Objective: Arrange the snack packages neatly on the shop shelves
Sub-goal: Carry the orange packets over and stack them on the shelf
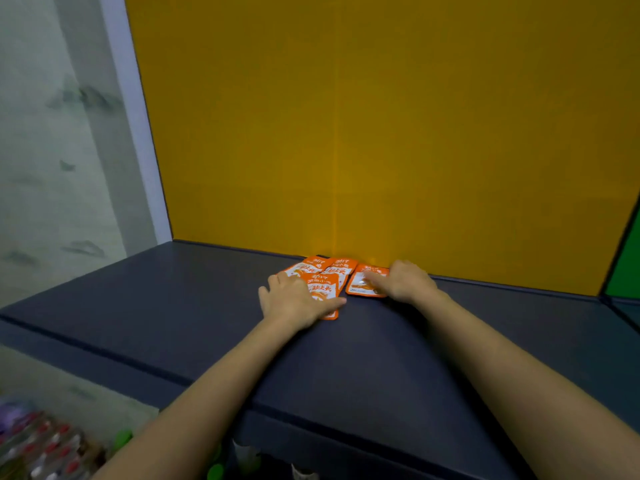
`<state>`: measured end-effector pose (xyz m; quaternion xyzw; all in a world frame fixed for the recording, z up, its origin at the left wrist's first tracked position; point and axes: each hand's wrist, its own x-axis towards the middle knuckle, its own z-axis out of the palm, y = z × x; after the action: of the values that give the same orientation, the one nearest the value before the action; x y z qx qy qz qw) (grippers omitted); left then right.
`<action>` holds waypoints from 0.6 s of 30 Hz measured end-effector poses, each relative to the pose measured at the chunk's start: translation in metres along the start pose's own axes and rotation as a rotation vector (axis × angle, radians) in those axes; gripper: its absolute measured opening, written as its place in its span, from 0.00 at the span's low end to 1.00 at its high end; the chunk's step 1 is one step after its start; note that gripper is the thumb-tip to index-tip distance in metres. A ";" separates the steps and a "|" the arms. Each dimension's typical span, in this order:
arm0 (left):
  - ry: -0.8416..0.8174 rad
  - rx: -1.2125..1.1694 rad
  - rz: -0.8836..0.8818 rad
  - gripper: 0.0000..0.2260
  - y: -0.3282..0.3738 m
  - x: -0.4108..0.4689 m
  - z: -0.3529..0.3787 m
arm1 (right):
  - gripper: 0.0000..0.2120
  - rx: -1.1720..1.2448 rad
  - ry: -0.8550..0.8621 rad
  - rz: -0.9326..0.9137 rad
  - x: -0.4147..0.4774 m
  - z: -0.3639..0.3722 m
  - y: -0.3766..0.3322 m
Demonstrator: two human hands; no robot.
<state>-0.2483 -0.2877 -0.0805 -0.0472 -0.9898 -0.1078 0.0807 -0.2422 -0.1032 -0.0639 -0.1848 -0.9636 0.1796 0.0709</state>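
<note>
Two hands, fingers straight: left hand (298,301) presses overlapping snack packets (323,271), right hand (403,282) seemingly touches one separate packet (360,289).

I see small orange and white snack packets (323,281) lying flat on the dark blue shelf (173,306), far back by the yellow wall (381,133). A few overlap in a messy pile. One more packet (357,287) lies just right of them.
</note>
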 end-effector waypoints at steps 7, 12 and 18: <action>-0.163 -0.055 0.095 0.43 -0.002 0.039 0.004 | 0.43 -0.085 0.075 0.141 0.010 0.011 -0.019; -0.050 -0.139 0.249 0.34 -0.007 0.046 0.009 | 0.39 0.053 0.012 0.213 0.014 0.010 -0.015; 0.184 -0.166 0.315 0.24 -0.032 0.067 0.008 | 0.33 0.084 -0.028 0.255 0.011 0.006 -0.010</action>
<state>-0.3192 -0.3124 -0.0834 -0.1977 -0.9464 -0.1787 0.1825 -0.2567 -0.1094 -0.0653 -0.3001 -0.9248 0.2301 0.0420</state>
